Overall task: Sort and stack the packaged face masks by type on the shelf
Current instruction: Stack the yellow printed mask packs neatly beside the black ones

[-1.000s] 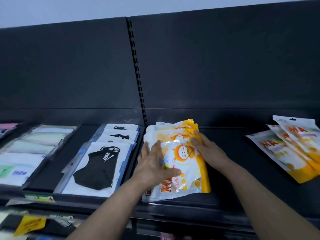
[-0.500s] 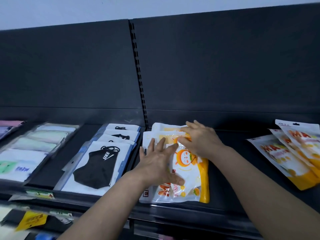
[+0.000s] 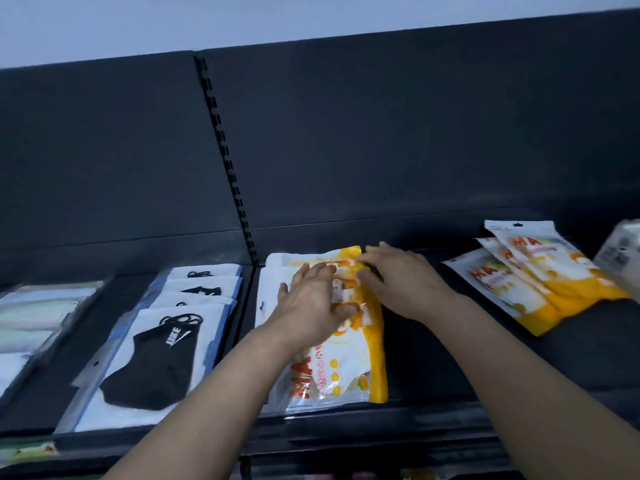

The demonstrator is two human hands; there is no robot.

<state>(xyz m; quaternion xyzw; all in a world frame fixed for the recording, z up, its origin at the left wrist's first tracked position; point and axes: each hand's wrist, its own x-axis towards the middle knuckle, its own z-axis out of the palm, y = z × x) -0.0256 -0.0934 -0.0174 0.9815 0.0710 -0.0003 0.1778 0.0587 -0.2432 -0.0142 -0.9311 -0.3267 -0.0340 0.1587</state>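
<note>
A stack of white-and-yellow mask packs (image 3: 341, 368) lies on the black shelf (image 3: 433, 355), just right of the slotted upright. My left hand (image 3: 311, 306) rests flat on the stack's upper middle, fingers nearly straight. My right hand (image 3: 398, 282) lies on the far right part of the stack, fingertips touching the top yellow edge. A loose fan of the same yellow packs (image 3: 533, 282) lies to the right. Black mask packs (image 3: 159, 358) are stacked in a row to the left.
Pale green and white mask packs (image 3: 31, 317) fill the far left. A blurred white pack (image 3: 620, 258) shows at the right edge. The slotted upright (image 3: 228, 161) divides the dark back panel. A lower shelf with more packs (image 3: 27, 450) peeks below.
Both hands have slid farther back along the yellow stack. My right hand has shifted from the stack's right edge to its far end. The camera has turned a little left and up.
</note>
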